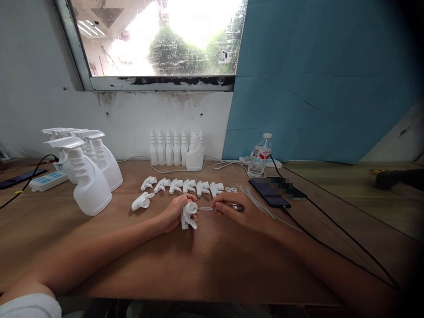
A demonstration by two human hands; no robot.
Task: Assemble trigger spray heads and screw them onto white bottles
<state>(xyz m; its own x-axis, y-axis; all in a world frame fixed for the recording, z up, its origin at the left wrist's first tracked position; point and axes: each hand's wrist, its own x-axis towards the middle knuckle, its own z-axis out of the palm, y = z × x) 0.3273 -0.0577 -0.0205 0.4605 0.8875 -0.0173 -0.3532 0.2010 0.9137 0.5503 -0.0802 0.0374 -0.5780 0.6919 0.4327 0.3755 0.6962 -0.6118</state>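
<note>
Fingers of my left hand (175,214) are wrapped round a white spray trigger head (189,216), its round collar opening facing me. In my right hand (236,211) is a screwdriver (237,207), with the end of its handle showing behind the fingers. The thin shaft points left and its tip reaches the trigger head's collar. Behind my hands, several more trigger heads (189,186) lie in a row. A single trigger head (142,201) rests to the left of my left hand. Small white rings (231,190) lie just beyond my right hand.
White spray bottles with heads (91,185) stand at left beside a power strip (49,179). Headless bottles (168,150) line the wall. On the right are thin clear tubes (256,201), a water bottle (260,157), phones (270,193) and black cables (341,243).
</note>
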